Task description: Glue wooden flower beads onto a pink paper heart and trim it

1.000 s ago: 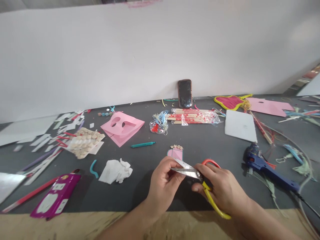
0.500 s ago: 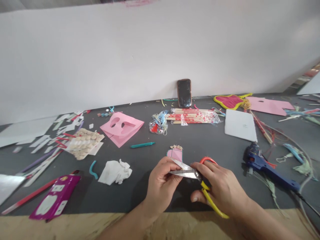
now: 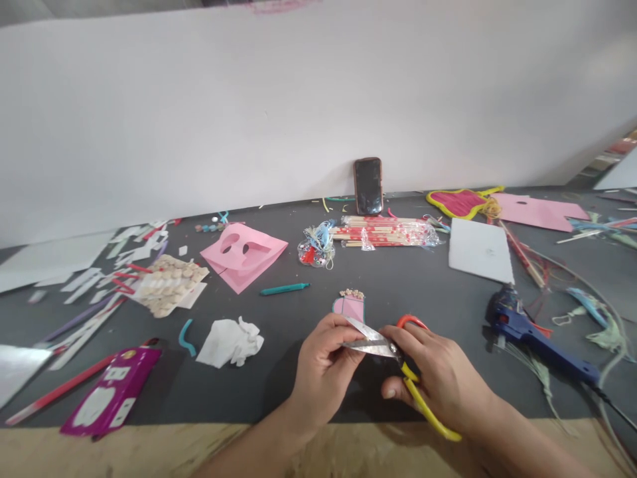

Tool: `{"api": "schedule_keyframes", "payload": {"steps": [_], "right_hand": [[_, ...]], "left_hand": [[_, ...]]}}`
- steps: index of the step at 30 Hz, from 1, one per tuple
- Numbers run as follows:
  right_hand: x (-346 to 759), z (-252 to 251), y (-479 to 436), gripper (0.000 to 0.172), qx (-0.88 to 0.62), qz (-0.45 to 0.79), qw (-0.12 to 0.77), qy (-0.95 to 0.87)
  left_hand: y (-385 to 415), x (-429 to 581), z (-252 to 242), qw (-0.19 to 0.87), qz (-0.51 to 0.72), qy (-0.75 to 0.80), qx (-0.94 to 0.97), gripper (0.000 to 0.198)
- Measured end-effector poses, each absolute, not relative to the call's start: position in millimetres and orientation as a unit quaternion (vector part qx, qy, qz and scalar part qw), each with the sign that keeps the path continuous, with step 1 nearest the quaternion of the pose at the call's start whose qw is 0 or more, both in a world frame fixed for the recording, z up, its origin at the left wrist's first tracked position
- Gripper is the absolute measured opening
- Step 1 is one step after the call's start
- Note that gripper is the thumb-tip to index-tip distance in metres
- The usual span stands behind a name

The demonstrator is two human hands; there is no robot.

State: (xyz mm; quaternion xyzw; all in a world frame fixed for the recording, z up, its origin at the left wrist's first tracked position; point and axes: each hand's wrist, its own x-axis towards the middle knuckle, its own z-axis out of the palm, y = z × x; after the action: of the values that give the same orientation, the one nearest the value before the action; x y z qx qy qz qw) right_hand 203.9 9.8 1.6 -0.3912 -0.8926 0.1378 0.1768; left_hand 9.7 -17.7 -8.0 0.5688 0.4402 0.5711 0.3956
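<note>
My left hand (image 3: pixel 323 365) pinches the steel blades of a pair of scissors (image 3: pixel 371 343) near the pivot. My right hand (image 3: pixel 438 375) grips the handles, with the red loop (image 3: pixel 411 322) above my fingers and the long yellow one (image 3: pixel 428 408) running down toward the table's front edge. Just beyond the blades, a small piece of pink paper with a dark outline (image 3: pixel 349 309) lies on the dark table top (image 3: pixel 279 398), with a beige decoration at its top. Both hands are held just above the table.
A blue hot glue gun (image 3: pixel 540 342) lies to the right. A pink cut-out sheet (image 3: pixel 243 255), a teal marker (image 3: pixel 283 288), crumpled white paper (image 3: pixel 231 343), and a bundle of wooden sticks (image 3: pixel 385 232) lie ahead. A phone (image 3: pixel 368 186) leans against the white wall.
The red scissors loop sits slightly further left than a second ago. My hands have shifted only a little, and the objects on the table have not moved.
</note>
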Motion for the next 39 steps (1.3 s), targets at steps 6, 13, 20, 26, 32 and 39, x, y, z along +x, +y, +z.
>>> {"api": "schedule_keyframes", "payload": {"steps": [6, 13, 20, 26, 32, 39], "right_hand": [[206, -1, 8, 0.056, -0.392, 0.147, 0.166, -0.893], [206, 5, 2, 0.041, -0.401, 0.126, 0.144, -0.896], [205, 2, 6, 0.044, -0.409, 0.102, 0.154, -0.894], [205, 6, 8, 0.05, -0.406, 0.116, 0.151, -0.894], [204, 8, 7, 0.059, -0.408, 0.125, 0.152, -0.892], [203, 4, 6, 0.063, -0.396, 0.138, 0.16, -0.894]], "left_hand": [[-18, 10, -9, 0.427, 0.569, 0.432, 0.554, 0.007], [-21, 12, -7, 0.436, 0.548, 0.452, 0.553, 0.014], [-19, 12, -7, 0.446, 0.549, 0.449, 0.545, 0.009], [-19, 11, -8, 0.431, 0.565, 0.44, 0.549, 0.007], [-19, 10, -10, 0.434, 0.578, 0.423, 0.547, 0.008], [-18, 9, -10, 0.428, 0.575, 0.425, 0.553, 0.008]]}}
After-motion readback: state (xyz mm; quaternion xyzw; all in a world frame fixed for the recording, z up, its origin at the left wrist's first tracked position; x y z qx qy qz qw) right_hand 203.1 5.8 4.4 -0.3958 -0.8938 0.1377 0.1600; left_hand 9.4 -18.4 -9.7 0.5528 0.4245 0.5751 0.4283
